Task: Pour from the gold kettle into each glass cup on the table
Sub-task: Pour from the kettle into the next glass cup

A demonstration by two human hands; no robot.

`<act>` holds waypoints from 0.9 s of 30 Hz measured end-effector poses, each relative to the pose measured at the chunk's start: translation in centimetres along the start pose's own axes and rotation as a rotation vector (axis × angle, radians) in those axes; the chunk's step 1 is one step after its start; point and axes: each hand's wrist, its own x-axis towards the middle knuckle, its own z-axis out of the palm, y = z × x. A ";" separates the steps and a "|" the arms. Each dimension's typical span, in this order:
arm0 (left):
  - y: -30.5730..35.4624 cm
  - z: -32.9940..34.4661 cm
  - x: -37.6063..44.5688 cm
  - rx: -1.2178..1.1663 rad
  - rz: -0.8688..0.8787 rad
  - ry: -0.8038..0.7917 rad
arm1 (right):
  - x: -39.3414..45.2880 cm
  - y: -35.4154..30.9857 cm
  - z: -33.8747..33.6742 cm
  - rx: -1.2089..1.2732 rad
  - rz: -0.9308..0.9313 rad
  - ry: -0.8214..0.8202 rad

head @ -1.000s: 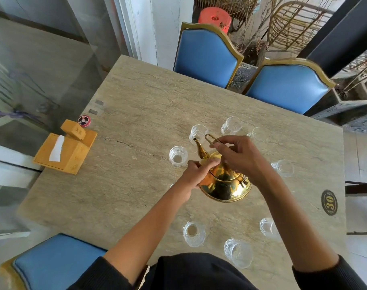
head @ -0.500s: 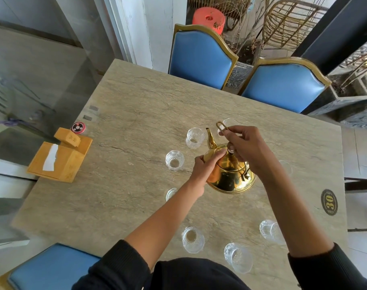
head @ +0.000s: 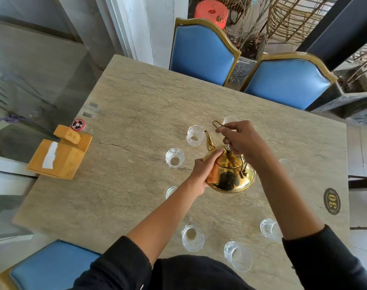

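A shiny gold kettle [head: 230, 174] hangs tilted above the marble table [head: 136, 97], its spout right by the rim of a clear glass cup [head: 194, 135]. My right hand [head: 241, 139] grips the kettle's thin wire handle from above. My left hand [head: 203, 170] presses against the kettle's left side, thumb near the lid. Several more glass cups ring the kettle: one to the left [head: 174, 158], one behind my right hand [head: 230, 120], one partly hidden under my left forearm [head: 170, 191], and three near me [head: 192, 237] [head: 238, 256] [head: 269, 229].
A wooden tissue box [head: 59, 155] and a small red round disc [head: 78, 124] sit at the table's left edge. A black oval number plate [head: 331, 200] marks the right side. Two blue chairs [head: 201, 53] stand across the table; another blue seat [head: 50, 266] is at my near left.
The kettle and both hands have shifted a little farther from me and to the right, bringing the spout up beside the far cup. My grip is unchanged.
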 end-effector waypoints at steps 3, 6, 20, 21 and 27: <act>-0.4 0.1 0.1 -0.009 -0.012 -0.004 | 0.2 0.1 0.1 -0.014 0.000 -0.002; -0.6 0.1 0.4 -0.013 -0.004 -0.019 | 0.2 0.2 0.1 -0.014 0.008 -0.003; -1.2 -0.7 2.5 0.108 0.098 -0.048 | -0.1 -0.2 0.0 -0.018 0.000 -0.024; -1.2 -0.7 2.5 0.113 0.100 -0.047 | -0.1 -0.2 0.0 -0.023 0.005 -0.025; -1.6 -0.9 2.3 0.161 0.127 -0.053 | -0.2 0.1 0.1 -0.039 0.011 -0.027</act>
